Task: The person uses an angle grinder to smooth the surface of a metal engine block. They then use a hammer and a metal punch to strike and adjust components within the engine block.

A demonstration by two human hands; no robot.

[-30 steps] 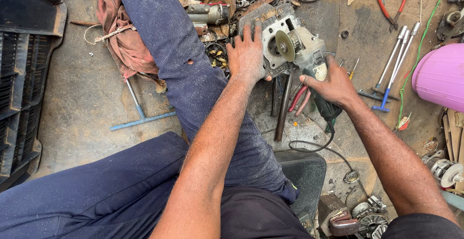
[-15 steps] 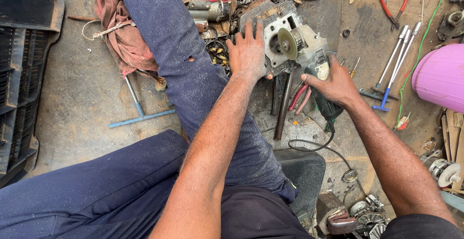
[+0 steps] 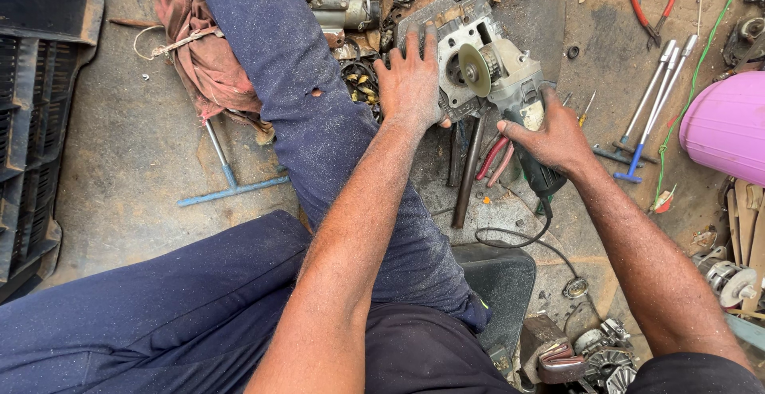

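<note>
Metal casting [image 3: 454,31] lies on the floor at 12 o'clock; your left hand [image 3: 410,79] presses it, fingers spread flat. Angle grinder [image 3: 510,83] at 1 o'clock, disc on the casting; your right hand [image 3: 550,139] has fingers clamped around its body.

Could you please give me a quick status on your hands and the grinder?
Left hand flat on the metal block. Right hand gripping the grinder, disc at the block's face. Pliers and a bar lie just below.
</note>
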